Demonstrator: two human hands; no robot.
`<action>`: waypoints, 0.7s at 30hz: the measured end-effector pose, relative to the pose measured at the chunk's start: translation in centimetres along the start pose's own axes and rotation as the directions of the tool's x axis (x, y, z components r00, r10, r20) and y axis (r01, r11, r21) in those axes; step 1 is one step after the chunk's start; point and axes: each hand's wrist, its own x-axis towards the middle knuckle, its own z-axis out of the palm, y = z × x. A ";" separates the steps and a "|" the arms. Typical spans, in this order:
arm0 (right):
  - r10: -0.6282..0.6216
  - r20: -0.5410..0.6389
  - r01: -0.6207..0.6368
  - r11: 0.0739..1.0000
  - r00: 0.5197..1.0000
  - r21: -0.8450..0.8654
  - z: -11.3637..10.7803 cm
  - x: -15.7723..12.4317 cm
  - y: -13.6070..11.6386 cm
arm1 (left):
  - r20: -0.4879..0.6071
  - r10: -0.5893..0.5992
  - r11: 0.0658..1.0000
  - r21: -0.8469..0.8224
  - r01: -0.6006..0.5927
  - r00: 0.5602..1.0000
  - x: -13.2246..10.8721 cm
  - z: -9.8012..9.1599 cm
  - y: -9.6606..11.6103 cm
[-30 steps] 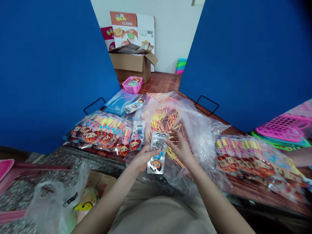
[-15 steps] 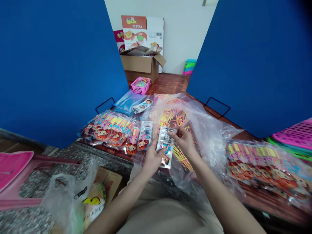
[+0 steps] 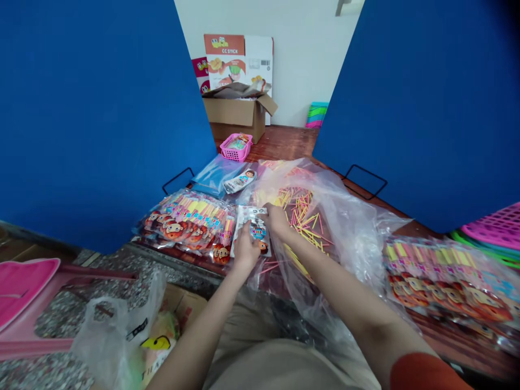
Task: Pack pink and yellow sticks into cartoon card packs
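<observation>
— Starting with the left hand [image 3: 247, 250]: doing what?

— Resting with fingers spread over the front of a silver pouch [image 3: 258, 230]. Cannot tell whether gripping or only pressing.

— And with the right hand [image 3: 277, 221]?

— Bent at the wrist, with fingertips at the upper right edge of the same pouch. Cannot tell whether pinching or merely touching, given fingertips partly hidden from the head camera.

— Where to look for the pouch, then?

— Between both hands, near the front edge of the wooden table [image 3: 292, 140], just to the right of a pile of filled packets [image 3: 190, 219]. Shows lettering and part of a cartoon face.

— And under the right forearm?

— Down there, onto a loose heap of thin pink and yellow sticks [image 3: 306, 216], spread on clear plastic sheeting [image 3: 345, 200], crumpled toward the right.

— Farther back?

— On to another silver pouch [image 3: 240, 181] by a bluish plastic bag [image 3: 209, 176], next to a pink basket [image 3: 234, 155] with packets inside, then to a cardboard box [image 3: 231, 112] with raised flaps, in front of a carton [image 3: 224, 60] marked CC STICK.

— Out to the sides?

— Right, to more filled packets [image 3: 444, 271] near stacked baskets [image 3: 498, 227]. Left, down to a pink plastic seat [image 3: 28, 287] and a thin white carrier bag [image 3: 105, 336].
</observation>
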 end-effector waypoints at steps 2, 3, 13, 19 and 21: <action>0.003 0.006 -0.002 1.000 1.000 -0.023 0.3 0.2 0.4 | -0.046 0.037 0.983 0.183 -0.028 0.998 -0.4 0.3 0.1; 0.003 0.004 -0.003 0.999 1.000 -0.032 0.5 0.2 0.5 | -0.058 0.044 0.969 0.245 -0.029 0.997 -0.5 0.5 0.0; -0.034 -0.007 0.033 0.993 0.999 -0.116 0.8 1.6 1.6 | -0.054 0.193 0.782 0.612 -0.120 0.980 -0.7 2.5 -0.2; -0.131 -0.011 0.127 0.980 0.991 -0.154 0.3 1.7 1.6 | -0.062 0.262 0.660 0.740 -0.131 0.963 -0.8 3.1 -0.2; -0.168 -0.015 0.164 0.973 0.986 -0.161 -0.1 1.2 1.5 | -0.080 0.266 0.676 0.726 -0.126 0.961 -0.8 3.0 -0.2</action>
